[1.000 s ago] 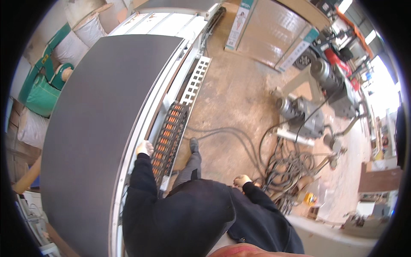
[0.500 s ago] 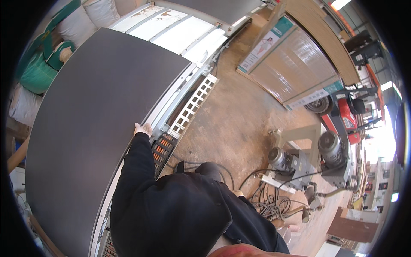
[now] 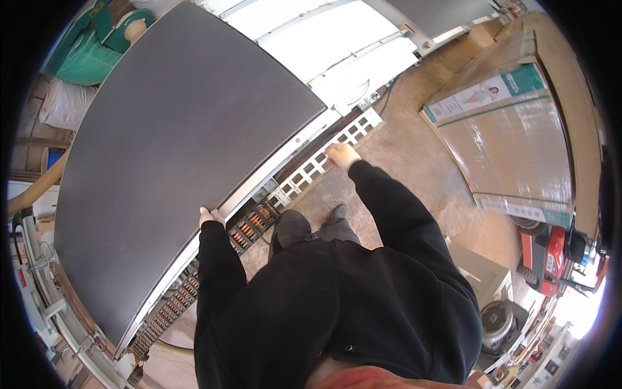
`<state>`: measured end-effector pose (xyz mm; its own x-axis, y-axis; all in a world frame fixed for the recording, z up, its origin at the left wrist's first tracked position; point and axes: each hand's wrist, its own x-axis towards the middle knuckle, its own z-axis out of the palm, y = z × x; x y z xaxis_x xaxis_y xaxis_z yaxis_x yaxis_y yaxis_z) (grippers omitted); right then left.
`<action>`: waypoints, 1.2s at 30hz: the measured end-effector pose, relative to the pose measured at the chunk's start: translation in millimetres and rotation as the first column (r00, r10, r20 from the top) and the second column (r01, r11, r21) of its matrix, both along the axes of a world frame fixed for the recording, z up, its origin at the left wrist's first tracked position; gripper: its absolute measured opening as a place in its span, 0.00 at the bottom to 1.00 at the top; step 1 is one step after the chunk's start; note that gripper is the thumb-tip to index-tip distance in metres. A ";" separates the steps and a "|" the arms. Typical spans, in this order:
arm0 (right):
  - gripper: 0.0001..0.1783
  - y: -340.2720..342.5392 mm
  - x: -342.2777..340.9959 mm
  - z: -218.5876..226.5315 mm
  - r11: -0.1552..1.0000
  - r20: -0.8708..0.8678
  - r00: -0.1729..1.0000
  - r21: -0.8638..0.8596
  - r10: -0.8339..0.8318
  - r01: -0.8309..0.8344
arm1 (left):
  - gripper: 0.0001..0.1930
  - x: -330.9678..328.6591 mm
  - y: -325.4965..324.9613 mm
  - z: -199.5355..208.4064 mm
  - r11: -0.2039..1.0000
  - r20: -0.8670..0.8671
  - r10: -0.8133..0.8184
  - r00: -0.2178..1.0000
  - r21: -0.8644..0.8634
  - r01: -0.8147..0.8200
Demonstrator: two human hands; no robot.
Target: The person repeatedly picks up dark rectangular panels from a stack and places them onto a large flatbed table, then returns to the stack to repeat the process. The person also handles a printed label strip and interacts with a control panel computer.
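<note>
The big dark board lay flat on a long machine bed, and the left grip was right at its near edge. From that grip, most of the board lay toward eleven o'clock. Its long way ran from seven o'clock up to one o'clock, though the lens made its sides look bent. The left fingers met the edge — but it could not be told if they pinched it or just rested there.

The right grip was farther off, with the board's closest corner near eleven o'clock from it. It looked half curled over a white rail full of square holes. Nobody could tell if it was closed, held anything or touched the rail. That rail ran toward two o'clock. A cable chain with orange bits lay between three and four o'clock from the left grip, just beside it.
</note>
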<state>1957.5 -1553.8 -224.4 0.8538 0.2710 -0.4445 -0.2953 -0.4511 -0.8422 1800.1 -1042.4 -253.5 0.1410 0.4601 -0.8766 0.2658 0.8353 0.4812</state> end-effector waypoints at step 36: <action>0.33 40.8 279.2 -2.5 0.428 -0.215 0.496 -0.293 0.842 -0.855 | 0.25 274.8 -433.4 19.1 0.974 0.279 -0.120 0.953 -0.150 0.167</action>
<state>2236.7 -1513.0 -226.8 0.2602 0.6883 -0.6771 0.3694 -0.7189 -0.5889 2074.9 -1475.8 -234.4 0.4335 0.2650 -0.8613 0.2709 0.8733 0.4050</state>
